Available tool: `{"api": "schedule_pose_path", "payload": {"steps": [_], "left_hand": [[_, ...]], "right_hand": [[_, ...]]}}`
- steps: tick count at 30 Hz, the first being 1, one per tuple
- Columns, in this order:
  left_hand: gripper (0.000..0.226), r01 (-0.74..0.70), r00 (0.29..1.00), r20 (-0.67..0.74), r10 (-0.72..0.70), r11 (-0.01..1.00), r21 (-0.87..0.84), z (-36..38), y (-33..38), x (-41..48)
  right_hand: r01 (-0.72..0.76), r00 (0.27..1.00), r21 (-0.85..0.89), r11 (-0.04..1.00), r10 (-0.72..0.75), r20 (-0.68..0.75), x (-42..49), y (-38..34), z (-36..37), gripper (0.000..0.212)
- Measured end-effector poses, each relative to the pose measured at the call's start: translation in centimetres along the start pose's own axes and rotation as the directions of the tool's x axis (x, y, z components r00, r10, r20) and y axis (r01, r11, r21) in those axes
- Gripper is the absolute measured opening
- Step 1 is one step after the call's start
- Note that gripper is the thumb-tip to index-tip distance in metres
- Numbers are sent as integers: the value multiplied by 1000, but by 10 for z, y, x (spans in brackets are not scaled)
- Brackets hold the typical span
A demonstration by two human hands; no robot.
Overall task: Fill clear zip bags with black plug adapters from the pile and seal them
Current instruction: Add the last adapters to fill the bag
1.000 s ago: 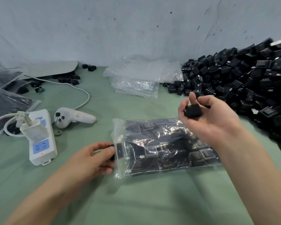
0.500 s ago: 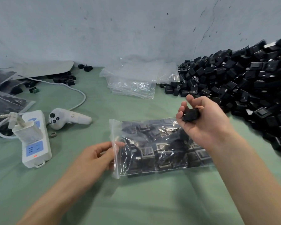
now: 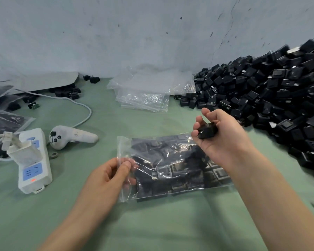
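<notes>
We see one more adapter held over a nearly full bag, mouth not yet sealed.

Right hand (image 3: 223,136) has its fingers curled round a black adapter (image 3: 207,132), just above the far right corner of the clear bag (image 3: 170,167). The bag lies flat on the green table (image 3: 152,223), long axis left to right, already packed with adapters. Left hand (image 3: 109,180) pinches the bag's mouth edge (image 3: 123,169) between thumb and fingers at the left end. So we judge the adapter sits at the wrong end: the opening is leftward from the right hand, a full bag-length away, beside the left hand. Pile (image 3: 270,98) is on the right, behind the right hand. Spare bags (image 3: 145,93) lie at the back, apart.
</notes>
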State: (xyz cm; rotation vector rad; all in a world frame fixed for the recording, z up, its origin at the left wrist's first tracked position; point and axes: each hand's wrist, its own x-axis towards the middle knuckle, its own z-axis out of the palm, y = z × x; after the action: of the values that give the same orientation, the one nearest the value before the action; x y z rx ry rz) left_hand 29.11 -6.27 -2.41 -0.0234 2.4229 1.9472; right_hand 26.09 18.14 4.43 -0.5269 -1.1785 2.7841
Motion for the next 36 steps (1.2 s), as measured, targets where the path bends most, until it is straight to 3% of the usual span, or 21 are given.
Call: {"api": "schedule_pose_path", "payload": {"steps": [6,10,14,17,22,25,27,30,31,33,36], "left_hand": [[16,50,999,14,-49,995,-91,0,-1,4],[17,129,990,87,-109,950,-285,5,8,0],[17,153,987,86,-132,934,-323,7,16,-4],[17,165,985,104,-140,944,-287,9,20,-6],[21,145,984,119,-135,986,-81,7,19,-9],[23,201,976,113,-186,971,-130,1,15,-6],[24,124,992,33,-123,991,-47,-7,12,1],[16,-127,955,-255,151,986,108,-23,9,10],[15,-206,922,-305,237,970,130,-27,12,11],[14,-335,899,-284,334,941,45,-26,21,7],[25,-355,935,-76,347,924,-141,-13,35,-4]], "right_hand": [[0,1000,0,1000,0,-12,2,-5,-4,19],[23,1000,-2,1000,-23,-20,2,-9,-6,18],[45,999,15,999,-45,-24,4,-11,-10,16],[45,999,42,998,-45,-2,6,-12,-12,14],[74,997,78,994,-76,21,8,-13,-14,21],[103,993,72,992,-107,53,6,-11,-14,30],[120,988,57,991,-125,91,4,-8,-12,33],[191,960,-66,979,-172,221,-3,1,-2,35],[278,932,-207,938,-212,294,-6,7,2,37],[497,841,-507,704,-248,480,-16,23,11,43],[681,706,-606,411,-150,692,-28,55,27,48]]}}
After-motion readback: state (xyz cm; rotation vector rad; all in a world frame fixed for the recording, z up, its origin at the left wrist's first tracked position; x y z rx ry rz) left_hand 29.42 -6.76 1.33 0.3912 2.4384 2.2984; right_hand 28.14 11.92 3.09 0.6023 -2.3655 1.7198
